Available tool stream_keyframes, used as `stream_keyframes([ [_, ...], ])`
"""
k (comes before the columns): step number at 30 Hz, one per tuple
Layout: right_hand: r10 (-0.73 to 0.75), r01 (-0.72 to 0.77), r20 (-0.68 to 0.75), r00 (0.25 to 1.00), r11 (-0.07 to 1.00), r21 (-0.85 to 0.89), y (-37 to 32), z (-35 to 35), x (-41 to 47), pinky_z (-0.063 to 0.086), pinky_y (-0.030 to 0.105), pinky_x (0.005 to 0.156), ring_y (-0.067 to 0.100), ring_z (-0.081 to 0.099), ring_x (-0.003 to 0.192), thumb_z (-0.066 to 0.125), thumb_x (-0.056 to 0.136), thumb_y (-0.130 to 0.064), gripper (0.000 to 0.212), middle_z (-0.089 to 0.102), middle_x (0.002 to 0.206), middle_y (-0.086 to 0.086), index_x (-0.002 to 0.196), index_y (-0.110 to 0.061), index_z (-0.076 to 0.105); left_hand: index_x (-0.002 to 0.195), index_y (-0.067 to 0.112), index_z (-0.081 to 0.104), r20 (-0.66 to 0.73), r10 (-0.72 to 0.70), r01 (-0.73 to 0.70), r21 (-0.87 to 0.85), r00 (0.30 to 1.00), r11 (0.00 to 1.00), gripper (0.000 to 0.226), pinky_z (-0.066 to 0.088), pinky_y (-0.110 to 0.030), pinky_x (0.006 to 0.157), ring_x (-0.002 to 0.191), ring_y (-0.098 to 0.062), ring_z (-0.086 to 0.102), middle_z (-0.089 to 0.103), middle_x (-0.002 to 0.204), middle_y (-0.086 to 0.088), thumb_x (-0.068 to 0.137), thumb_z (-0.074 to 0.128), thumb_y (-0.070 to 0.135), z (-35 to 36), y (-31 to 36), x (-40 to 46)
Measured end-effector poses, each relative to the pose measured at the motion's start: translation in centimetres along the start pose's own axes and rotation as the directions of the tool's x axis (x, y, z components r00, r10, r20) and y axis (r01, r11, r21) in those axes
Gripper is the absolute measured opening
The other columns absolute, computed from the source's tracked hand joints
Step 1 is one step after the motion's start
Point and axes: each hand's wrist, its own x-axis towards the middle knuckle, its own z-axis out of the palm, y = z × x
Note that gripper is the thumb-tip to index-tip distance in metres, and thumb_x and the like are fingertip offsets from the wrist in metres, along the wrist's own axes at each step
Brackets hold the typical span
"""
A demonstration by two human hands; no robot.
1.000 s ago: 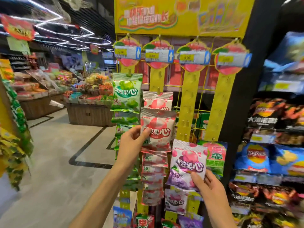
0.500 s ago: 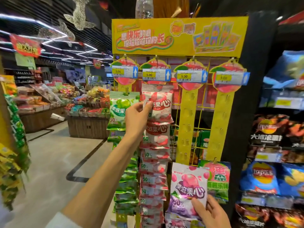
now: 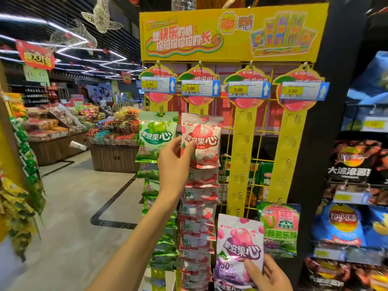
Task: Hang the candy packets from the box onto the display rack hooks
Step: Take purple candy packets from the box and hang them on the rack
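Observation:
A yellow display rack (image 3: 243, 156) carries four hanging strips under price tags. My left hand (image 3: 174, 162) pinches the left edge of a red-and-white candy packet (image 3: 204, 141) at the top hook of the second strip. Below that packet hang several more red packets. Green candy packets (image 3: 156, 136) fill the first strip. Low on the right, my right hand (image 3: 267, 274) grips the bottom of a purple-and-white candy packet (image 3: 239, 246), held upright in front of the third strip. A green-and-pink packet (image 3: 280, 227) hangs low on the fourth strip. No box is in view.
Most hooks on the third strip and the fourth strip (image 3: 290, 148) are bare. Shelves of chip bags (image 3: 348, 223) stand close on the right. An open aisle floor (image 3: 69, 206) and wooden produce stands (image 3: 113, 156) lie to the left. More hanging packets (image 3: 23, 164) line the far left.
My left hand has lifted the red packet from mid-strip up to the top hook of the second strip. The right hand keeps the purple packet low.

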Motion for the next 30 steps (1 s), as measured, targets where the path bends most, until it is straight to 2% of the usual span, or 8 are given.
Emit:
stream_keyframes([
  [4, -0.019, 0.019, 0.030, 0.999, 1.000, 0.000, 0.2, -0.1, -0.1, 0.048, 0.024, 0.076, 0.012, 0.065, 0.087, 0.078, 0.084, 0.001, 0.021, 0.075, 0.092, -0.004, 0.100, -0.011, 0.070, 0.145, 0.026, 0.056, -0.021, 0.038, -0.040, -0.073, 0.999, 0.997, 0.045, 0.052, -0.012, 0.092, 0.114, 0.012, 0.060, 0.064, 0.125, 0.027, 0.101, 0.065, 0.021, -0.6, 0.1, -4.5],
  [9, -0.004, 0.005, 0.082, 0.997, 1.000, -0.015, 2.9, -1.0, 0.4, 0.053, 0.013, 0.067, 0.009, 0.067, 0.095, 0.075, 0.089, -0.006, 0.021, 0.076, 0.105, -0.002, 0.106, -0.016, 0.069, 0.136, 0.030, 0.062, -0.068, -0.003, 0.001, -0.025, 0.998, 1.000, 0.038, 0.054, -0.027, 0.097, 0.120, -0.001, 0.062, 0.067, 0.126, 0.020, 0.101, 0.063, 0.017, -1.7, -4.7, -11.3],
  [13, 0.078, -0.074, 0.098, 0.992, 0.996, -0.043, 6.2, -1.9, 0.5, 0.054, 0.018, 0.076, 0.010, 0.072, 0.097, 0.075, 0.089, -0.009, 0.028, 0.078, 0.106, -0.005, 0.116, -0.014, 0.069, 0.127, 0.035, 0.063, 0.120, -0.207, 0.210, -0.016, 0.971, 0.978, 0.033, 0.057, -0.022, 0.090, 0.109, 0.001, 0.066, 0.071, 0.116, 0.020, 0.100, 0.064, 0.016, -1.5, -9.1, -17.6],
  [18, 0.139, -0.132, 0.107, 0.984, 0.989, -0.069, 8.5, -2.7, 0.2, 0.051, 0.025, 0.085, 0.010, 0.068, 0.104, 0.075, 0.091, -0.018, 0.028, 0.073, 0.116, -0.005, 0.118, -0.019, 0.067, 0.132, 0.035, 0.058, 0.417, -0.474, 0.472, 0.115, 0.776, 0.874, 0.037, 0.056, -0.027, 0.097, 0.108, 0.004, 0.066, 0.070, 0.121, 0.017, 0.097, 0.068, 0.034, 0.3, -14.2, -23.4],
  [22, 0.153, -0.137, 0.113, 0.982, 0.981, -0.138, 9.8, -3.3, 0.0, 0.055, 0.017, 0.071, 0.001, 0.071, 0.092, 0.076, 0.091, -0.021, 0.027, 0.075, 0.113, -0.006, 0.117, -0.019, 0.067, 0.128, 0.030, 0.057, 0.545, -0.579, 0.621, 0.131, 0.606, 0.773, 0.035, 0.053, -0.013, 0.075, 0.090, 0.010, 0.068, 0.070, 0.108, 0.016, 0.096, 0.070, 0.030, 1.9, -15.4, -25.6],
  [24, 0.156, -0.133, 0.127, 0.980, 0.976, -0.171, 10.5, -3.6, 0.2, 0.055, 0.016, 0.071, 0.000, 0.072, 0.090, 0.075, 0.092, -0.021, 0.025, 0.075, 0.112, -0.004, 0.116, -0.018, 0.068, 0.121, 0.024, 0.064, 0.546, -0.576, 0.613, 0.139, 0.608, 0.778, 0.027, 0.054, -0.017, 0.073, 0.082, 0.005, 0.069, 0.074, 0.093, 0.013, 0.095, 0.072, 0.025, 2.4, -16.3, -26.4],
  [28, 0.181, -0.153, 0.139, 0.974, 0.970, -0.189, 11.1, -4.0, 1.0, 0.054, 0.020, 0.077, 0.008, 0.071, 0.100, 0.072, 0.094, -0.025, 0.027, 0.074, 0.114, -0.004, 0.120, -0.020, 0.067, 0.114, 0.025, 0.070, 0.520, -0.563, 0.588, 0.137, 0.642, 0.797, 0.020, 0.061, -0.035, 0.081, 0.092, -0.022, 0.072, 0.077, 0.100, 0.002, 0.095, 0.072, 0.029, 3.2, -17.2, -26.9],
  [30, 0.161, -0.131, 0.136, 0.978, 0.970, -0.206, 11.1, -4.0, 1.6, 0.054, 0.020, 0.073, 0.006, 0.072, 0.092, 0.070, 0.096, -0.027, 0.021, 0.075, 0.109, -0.005, 0.117, -0.022, 0.068, 0.115, 0.026, 0.070, 0.508, -0.558, 0.570, 0.152, 0.656, 0.808, 0.020, 0.060, -0.037, 0.085, 0.091, -0.020, 0.072, 0.077, 0.099, 0.004, 0.095, 0.072, 0.030, 3.7, -17.3, -26.6],
])
